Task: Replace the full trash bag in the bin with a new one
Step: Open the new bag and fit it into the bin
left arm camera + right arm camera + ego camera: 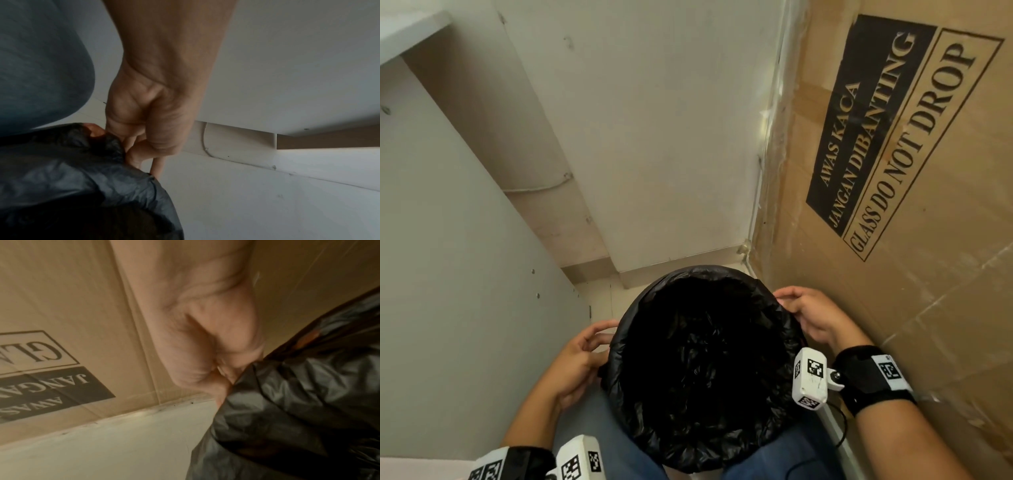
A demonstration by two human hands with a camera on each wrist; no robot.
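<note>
A black trash bag (705, 359) lines the round bin, its mouth wide and folded over the rim. The bin itself is almost fully covered; only a sliver of orange shows under the plastic in the wrist views. My left hand (585, 356) holds the bag's edge at the left rim, fingers curled and pinching a bunch of plastic (115, 144). My right hand (808, 315) grips the bag's edge at the right rim, fingers curled into the plastic (267, 386). The inside of the bag is too dark to make out.
A large cardboard box (893, 171) printed "GLASS DO NOT DROP" stands close on the right. A white wall (654, 137) is behind and a white cabinet panel (448, 240) on the left. My knees in blue jeans (619, 445) flank the bin.
</note>
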